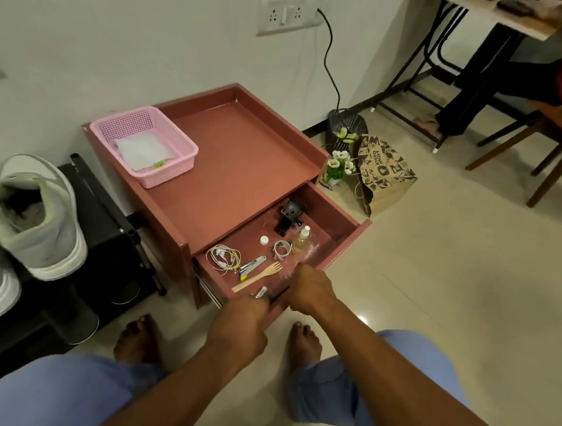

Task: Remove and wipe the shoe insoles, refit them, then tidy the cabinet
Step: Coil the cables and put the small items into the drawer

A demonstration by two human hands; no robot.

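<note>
View: head cam, looking down at my knees, bare feet, floor.
Cabinet (pixel 237 169): low, reddish-brown, centre frame; raised rim round the top.
Drawer (pixel 335 209): pulled out toward me, lower centre; loose bits scattered inside.
My left hand (pixel 244 327): at drawer's near edge, fingers curled; grip seems to pinch a thin dark stick (pixel 279 294), pen or similar, can't tell which.
My right hand (pixel 310 290): knuckles up over the drawer front, fingers curled down out of sight; can't tell whether its grip is on the stick, the drawer edge or nothing.
Drawer contents: white earphones (pixel 221 256), stapler (pixel 251 267), wooden fork (pixel 260 275), tape roll (pixel 282 248), small spray bottle (pixel 302 239), black gadget (pixel 289 217).
Top: pink basket (pixel 183 143) w/ white cloth, upper left of cabinet.
Shoes (pixel 40 221): grey-white sneakers on black rack, left edge; insoles not discernible.
Step, I judge: tidying the drawer.
Doing it well: lift items one by one, group like w/ like, coil earphones, stand bottle upright.
</note>
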